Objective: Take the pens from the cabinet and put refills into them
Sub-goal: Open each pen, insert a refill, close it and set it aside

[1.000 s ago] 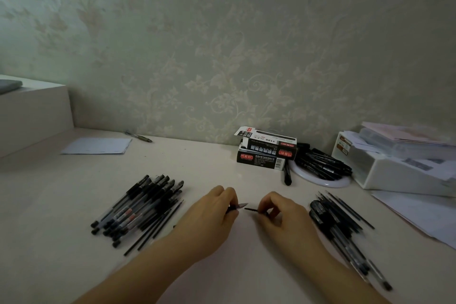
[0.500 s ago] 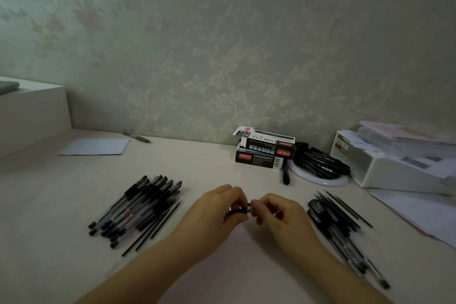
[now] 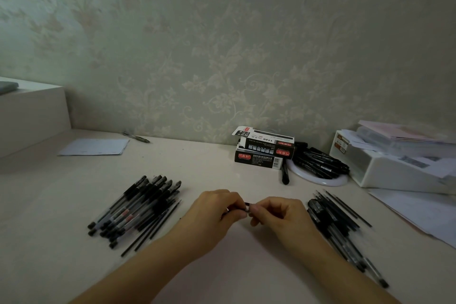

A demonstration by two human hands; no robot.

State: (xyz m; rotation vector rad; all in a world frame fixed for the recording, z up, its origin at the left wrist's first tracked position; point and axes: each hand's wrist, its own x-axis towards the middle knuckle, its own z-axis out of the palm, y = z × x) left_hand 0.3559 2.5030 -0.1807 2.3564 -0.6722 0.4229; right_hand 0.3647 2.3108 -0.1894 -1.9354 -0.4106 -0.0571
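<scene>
Where hands point(image 3: 246, 212) meet, flanking pen piles point(image 3: 135, 207).

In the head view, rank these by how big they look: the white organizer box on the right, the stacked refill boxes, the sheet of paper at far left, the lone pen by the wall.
1. white organizer box
2. stacked refill boxes and sheet of paper: too alike to rank
3. lone pen

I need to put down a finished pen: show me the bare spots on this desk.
Bare desk lies between the paper sheet, left pen pile and refill boxes. Crowded: right pen pile, white tray, dish of pens.
</scene>
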